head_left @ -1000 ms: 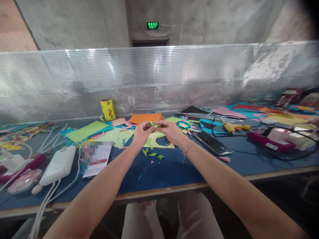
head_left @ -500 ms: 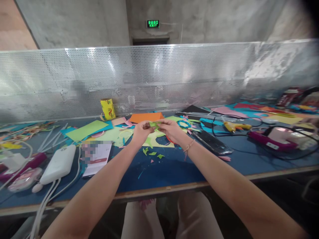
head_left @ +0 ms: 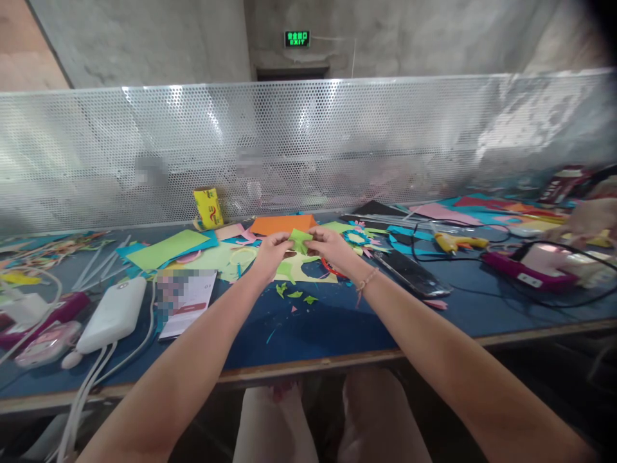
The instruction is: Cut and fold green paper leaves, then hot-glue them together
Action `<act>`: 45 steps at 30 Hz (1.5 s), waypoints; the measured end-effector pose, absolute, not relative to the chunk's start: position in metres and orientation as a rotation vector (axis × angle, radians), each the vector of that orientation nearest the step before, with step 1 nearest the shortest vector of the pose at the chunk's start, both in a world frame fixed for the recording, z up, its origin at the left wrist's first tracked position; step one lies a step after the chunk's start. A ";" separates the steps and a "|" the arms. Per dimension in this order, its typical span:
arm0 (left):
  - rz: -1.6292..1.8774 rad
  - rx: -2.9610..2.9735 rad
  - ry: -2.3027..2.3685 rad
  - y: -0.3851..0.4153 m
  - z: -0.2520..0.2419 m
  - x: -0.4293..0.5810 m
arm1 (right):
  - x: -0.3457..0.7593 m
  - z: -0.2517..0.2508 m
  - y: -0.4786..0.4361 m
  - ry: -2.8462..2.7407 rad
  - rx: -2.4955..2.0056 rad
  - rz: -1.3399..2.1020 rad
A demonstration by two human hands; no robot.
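Note:
A small piece of light green paper (head_left: pixel 301 240) is held up between my two hands above the middle of the table. My left hand (head_left: pixel 274 254) pinches its left side, and my right hand (head_left: pixel 330 249) grips its right side. Below the hands lies a pale yellow-green sheet (head_left: pixel 308 274) with cut-outs. Several small green paper pieces (head_left: pixel 295 294) are scattered on the blue table (head_left: pixel 318 341) nearer to me. Just beyond the hands is an orange sheet (head_left: pixel 282 225). Red scissor-like handles (head_left: pixel 332 267) show partly behind my right hand.
On the left are a white power bank (head_left: pixel 113 315) with cables and a phone (head_left: pixel 190 302). To the right lie a black phone (head_left: pixel 412 275), a yellow glue gun (head_left: pixel 457 243) and a purple power strip (head_left: pixel 525 275). Another person's hand (head_left: pixel 590 218) is at the far right. A perforated metal screen (head_left: pixel 289 148) stands behind.
The green paper has been turned so that more of its flat face shows between my fingers. Another person's hand has come in at the far right.

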State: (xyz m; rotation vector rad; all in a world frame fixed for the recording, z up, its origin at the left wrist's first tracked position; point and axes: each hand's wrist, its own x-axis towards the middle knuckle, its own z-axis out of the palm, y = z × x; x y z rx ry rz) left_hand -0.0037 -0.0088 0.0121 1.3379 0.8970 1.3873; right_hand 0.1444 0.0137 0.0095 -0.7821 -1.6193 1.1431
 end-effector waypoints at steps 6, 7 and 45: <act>1.339 1.338 0.873 -0.009 0.010 -0.003 | 0.144 0.012 0.011 -1.655 -0.769 1.107; 1.354 1.339 0.877 -0.008 0.009 -0.003 | 0.144 0.012 0.012 -1.635 -0.764 1.137; 1.608 1.410 0.875 -0.002 0.000 -0.001 | 0.141 0.011 0.007 -1.658 -0.823 0.876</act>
